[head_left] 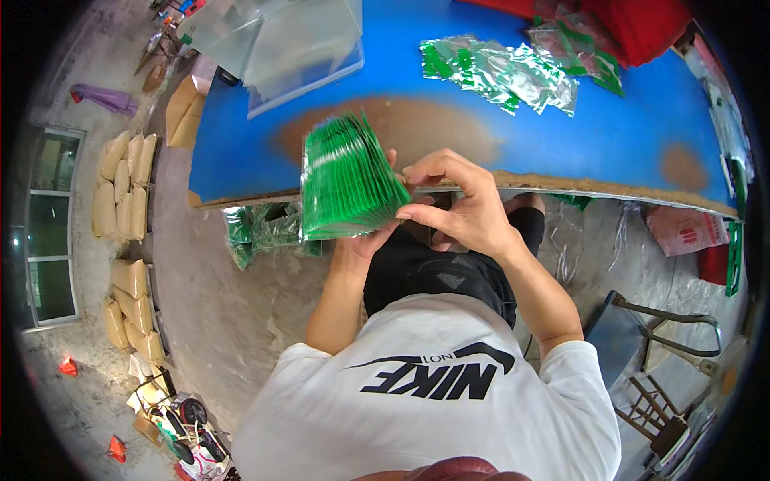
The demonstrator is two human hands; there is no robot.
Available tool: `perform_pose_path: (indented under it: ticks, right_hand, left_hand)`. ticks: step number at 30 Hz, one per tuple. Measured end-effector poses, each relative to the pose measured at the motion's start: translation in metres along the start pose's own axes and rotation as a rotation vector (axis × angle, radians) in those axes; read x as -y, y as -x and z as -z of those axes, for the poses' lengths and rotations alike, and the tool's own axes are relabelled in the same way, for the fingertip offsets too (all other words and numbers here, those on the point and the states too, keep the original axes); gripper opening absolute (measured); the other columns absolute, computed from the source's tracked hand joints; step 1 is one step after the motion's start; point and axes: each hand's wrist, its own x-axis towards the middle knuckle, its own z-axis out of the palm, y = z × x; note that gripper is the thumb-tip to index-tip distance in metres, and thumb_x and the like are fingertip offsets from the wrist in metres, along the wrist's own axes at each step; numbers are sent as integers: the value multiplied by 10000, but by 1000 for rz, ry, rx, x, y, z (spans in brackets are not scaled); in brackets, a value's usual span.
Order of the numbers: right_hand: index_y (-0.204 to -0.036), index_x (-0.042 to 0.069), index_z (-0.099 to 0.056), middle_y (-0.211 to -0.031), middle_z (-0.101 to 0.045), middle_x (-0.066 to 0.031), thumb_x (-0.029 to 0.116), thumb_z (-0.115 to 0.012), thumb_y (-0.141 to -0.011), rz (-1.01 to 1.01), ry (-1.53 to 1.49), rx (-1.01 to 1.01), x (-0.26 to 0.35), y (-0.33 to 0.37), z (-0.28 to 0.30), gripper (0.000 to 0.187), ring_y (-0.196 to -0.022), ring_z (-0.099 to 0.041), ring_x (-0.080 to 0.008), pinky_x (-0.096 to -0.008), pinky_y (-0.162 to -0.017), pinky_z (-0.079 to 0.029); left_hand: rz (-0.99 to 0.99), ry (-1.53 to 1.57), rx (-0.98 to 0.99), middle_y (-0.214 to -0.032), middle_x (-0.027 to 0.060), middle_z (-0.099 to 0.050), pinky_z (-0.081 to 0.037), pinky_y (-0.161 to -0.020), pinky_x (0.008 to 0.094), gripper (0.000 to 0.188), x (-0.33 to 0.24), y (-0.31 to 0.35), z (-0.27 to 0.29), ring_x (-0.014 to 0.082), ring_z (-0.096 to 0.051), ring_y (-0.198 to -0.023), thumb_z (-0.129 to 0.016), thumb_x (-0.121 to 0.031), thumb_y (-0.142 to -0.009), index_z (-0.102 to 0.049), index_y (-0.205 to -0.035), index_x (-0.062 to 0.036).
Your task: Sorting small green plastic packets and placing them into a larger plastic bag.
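A thick fanned stack of green clear-edged plastic packets [341,180] stands over the table's near edge. My left hand [370,240] grips it from below and behind, its fingers partly hidden by the packets. At the stack's right side is my right hand [473,204], its thumb tip at the packets' lower right corner. The bent index finger lies higher along the same side, with a gap between it and the thumb. More green and silvery packets [505,72] lie spread on the blue table [385,48].
Clear plastic sheets or trays [301,56] lie at the table's far left, red cloth [642,28] at its far right. Bags of green material [273,228] sit below the table edge. A blue-decked trolley [618,337] and a wooden stool [650,409] stand right; filled sacks [124,184] line the left.
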Motion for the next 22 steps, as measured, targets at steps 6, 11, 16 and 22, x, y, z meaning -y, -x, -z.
perform_pose_path:
  ticks: [6, 11, 16, 22]
  right_hand:
    - [-1026, 13, -679, -928, -659, -87, 19, -769, -814, -31, 31, -5, 6, 5, -4, 231, -823, -658, -190, -310, -727, -547]
    - [-1086, 46, -694, -1068, -585, -100, -110, -626, -817, 147, 138, -3, 12, 3, -7, 319, -870, -629, -214, -318, -733, -527]
    - [-1090, 62, -703, -1134, -543, -113, -138, -621, -789, 195, 180, 46, 9, 2, -7, 371, -883, -619, -223, -320, -736, -523]
    - [-1093, 58, -699, -1172, -553, -117, -98, -673, -793, 174, 240, 15, 8, 5, -5, 339, -914, -645, -226, -306, -737, -553]
  left_hand:
    - [0, -130, 96, -1494, 118, -461, -234, -1138, 718, 469, -3, -1, 0, 428, -415, -1367, -523, -434, -984, -568, -1353, -148]
    - [4, -26, 76, -1473, 130, -488, -318, -1130, 673, 488, 1, 2, -3, 373, -459, -1350, -517, -425, -989, -541, -1390, -147]
    - [-57, -78, -32, -1481, 146, -483, -469, -1089, 478, 484, 2, 4, -5, 318, -508, -1322, -517, -391, -997, -548, -1373, -87]
    - [-7, 64, 98, -1522, 161, -436, -441, -1089, 539, 516, 2, 6, 1, 318, -457, -1372, -537, -407, -987, -511, -1424, -134]
